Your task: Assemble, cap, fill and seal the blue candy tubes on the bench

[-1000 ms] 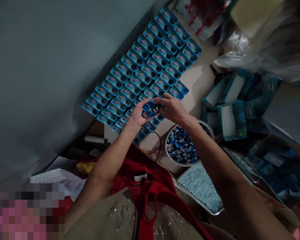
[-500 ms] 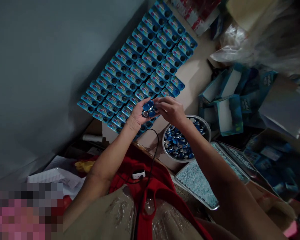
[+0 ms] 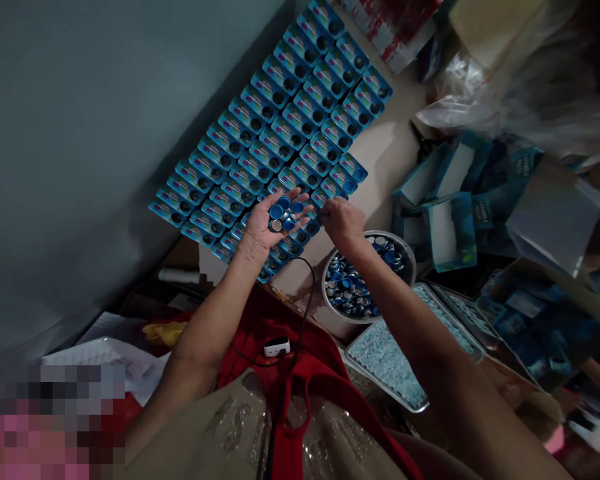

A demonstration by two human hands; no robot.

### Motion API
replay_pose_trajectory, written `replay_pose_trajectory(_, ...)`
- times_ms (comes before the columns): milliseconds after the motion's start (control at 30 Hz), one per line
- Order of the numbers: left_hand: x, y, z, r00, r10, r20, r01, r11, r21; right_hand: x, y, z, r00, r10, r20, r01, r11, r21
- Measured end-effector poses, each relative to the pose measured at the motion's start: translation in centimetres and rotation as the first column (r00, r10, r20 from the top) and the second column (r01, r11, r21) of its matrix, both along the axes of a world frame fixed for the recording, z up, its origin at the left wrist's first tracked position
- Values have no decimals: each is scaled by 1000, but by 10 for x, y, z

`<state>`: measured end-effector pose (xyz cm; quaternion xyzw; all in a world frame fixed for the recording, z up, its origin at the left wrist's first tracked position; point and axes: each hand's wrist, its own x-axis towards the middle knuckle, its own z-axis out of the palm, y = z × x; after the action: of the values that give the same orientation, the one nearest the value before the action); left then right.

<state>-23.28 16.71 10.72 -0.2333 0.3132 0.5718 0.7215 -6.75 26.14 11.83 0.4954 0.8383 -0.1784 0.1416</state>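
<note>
My left hand lies palm up with its fingers spread, cupping several small blue and silver caps. It hovers over the near end of a grid of small blue boxes, each with a round hole. To its right, my right hand has its fingers curled in a pinch at a box on the grid's near right edge; what it pinches is hidden. Just below that hand stands a round metal bowl full of the same blue and silver caps.
A tray of pale blue granules lies near the bowl. Open blue cartons and clear plastic bags crowd the right side. A grey wall runs along the left. A black cable with a small white device lies on red cloth.
My right hand has left the left palm and moved right and down to the boxes. The left hand has opened flatter, showing the caps.
</note>
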Motion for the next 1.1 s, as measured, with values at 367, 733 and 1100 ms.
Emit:
replay_pose_trajectory(367,4,-10,-7,1000,-1,-12,1,1000,-4,-7,12,3,977,95,-189,-98,995,-9)
replay_pose_trajectory(733,15,-13,-5,1000,-8,-15,8,1000,-19,13,-14,-5,902,3,-432,-32,998,-59)
replay_pose_trajectory(1100,2,-31,-3,993,105,-45,-103,993,50,-8,-22,-10,993,6,115,-7,1000,6)
